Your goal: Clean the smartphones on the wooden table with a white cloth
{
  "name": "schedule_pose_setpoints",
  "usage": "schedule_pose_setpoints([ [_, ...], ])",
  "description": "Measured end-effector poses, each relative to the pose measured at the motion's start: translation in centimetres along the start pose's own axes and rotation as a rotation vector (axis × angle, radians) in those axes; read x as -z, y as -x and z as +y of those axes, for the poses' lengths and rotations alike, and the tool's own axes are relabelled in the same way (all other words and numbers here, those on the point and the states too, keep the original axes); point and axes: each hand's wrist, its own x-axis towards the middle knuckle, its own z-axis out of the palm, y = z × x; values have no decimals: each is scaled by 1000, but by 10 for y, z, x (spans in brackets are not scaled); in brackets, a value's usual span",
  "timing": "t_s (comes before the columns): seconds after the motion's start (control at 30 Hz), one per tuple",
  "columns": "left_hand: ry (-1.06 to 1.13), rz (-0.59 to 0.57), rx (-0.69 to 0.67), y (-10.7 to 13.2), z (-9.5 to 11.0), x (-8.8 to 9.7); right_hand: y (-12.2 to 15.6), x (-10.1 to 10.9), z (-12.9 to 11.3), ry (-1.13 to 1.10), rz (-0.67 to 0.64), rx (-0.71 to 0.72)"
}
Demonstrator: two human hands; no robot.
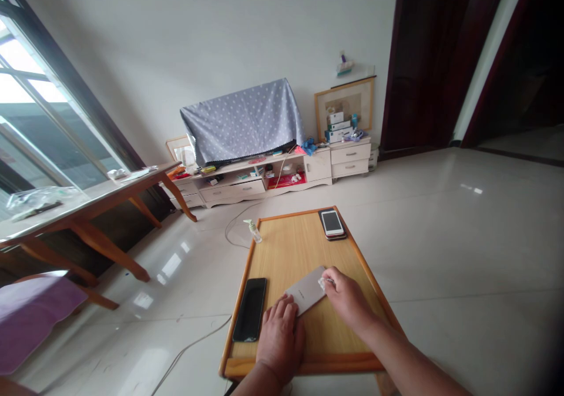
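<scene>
A flat, pale grey-pink slab (304, 294), which looks like a power bank with small dark lettering, lies at a slant on the small wooden table. My left hand (282, 331) grips its near left end, fingers bent over the edge. At its far right end, my right hand (343, 293) is closed around a crumpled white tissue (325, 282) that touches the surface. Left of my left hand lies a black smartphone (250, 309), screen up. The underside of the slab and part of its left end are hidden.
The wooden table (286, 237) has a raised rim. A small pump bottle (254, 231) stands at its left far corner, and stacked phones (332, 224) lie at the right far corner. A cable (189, 349) runs over the floor. A long table (106, 199) stands left.
</scene>
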Motion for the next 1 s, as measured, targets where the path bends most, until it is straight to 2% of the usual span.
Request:
schedule_pose_setpoints([
  [0.17, 9, 13, -2, 0, 1, -1, -6, -2, -2, 372, 14, 51],
  [0.3, 17, 8, -1, 0, 0, 0, -11, -9, -7, 505, 6, 44],
  [0.43, 12, 11, 3, 0, 0, -1, -2, -18, -12, 519, -65, 90],
  [0.6, -4, 19, -6, -1, 0, -1, 34, -29, -26, 394, -185, 233],
  [0.7, -5, 11, -13, -2, 0, -2, 46, -26, -31, 321, -259, 309],
  [0.77, -2, 11, -17, -1, -1, -2, 42, -19, -27, 325, -259, 293],
  [0.9, -9, 34, -19, 1, -2, -4, 21, -6, -12, 427, -189, 161],
  [1.0, -17, 46, -15, 1, -3, -6, 19, -7, -12, 452, -194, 140],
])
